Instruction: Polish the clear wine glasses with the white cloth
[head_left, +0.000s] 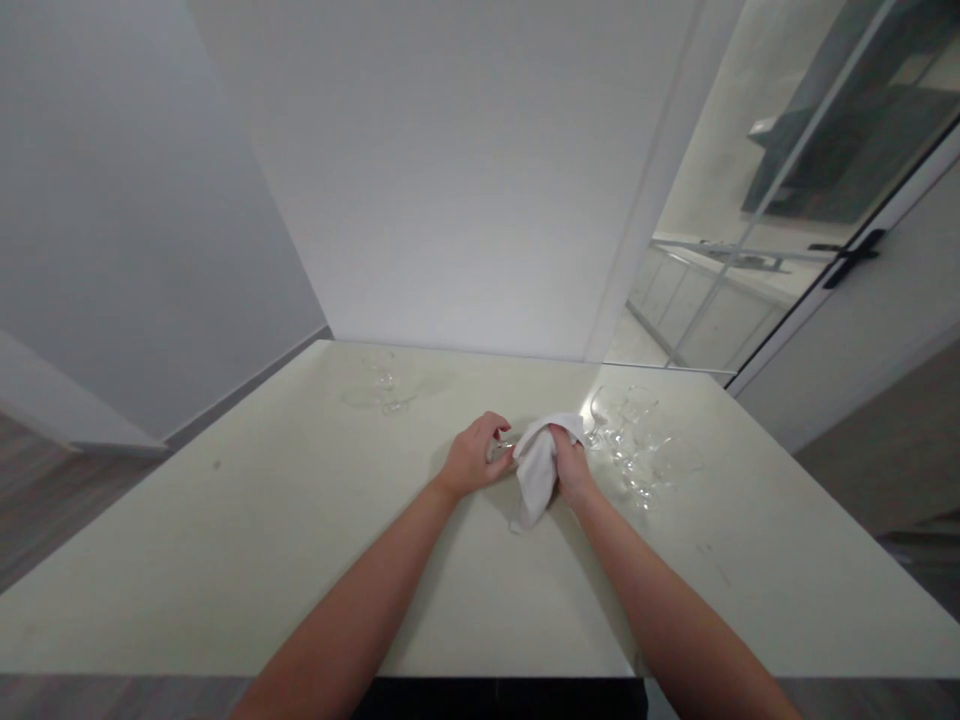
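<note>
Near the middle of the table, my left hand point(477, 457) is closed, its thumb and fingers curled round a clear glass point(505, 446). Only a small part of that glass shows, since the fingers and a white cloth point(537, 470) hide the rest. My right hand point(568, 465) is closed on the cloth, which is bunched against the glass and hangs down towards the tabletop. Just right of my right hand stands a close group of several clear glasses point(634, 445). Their outlines overlap, so single ones are hard to tell apart.
More clear glassware point(386, 382) sits at the back left of the pale table point(300, 560). A white wall panel point(465, 200) rises behind the back edge. To the right are a glass-paned partition point(705, 290) and a door with a black handle point(855, 258).
</note>
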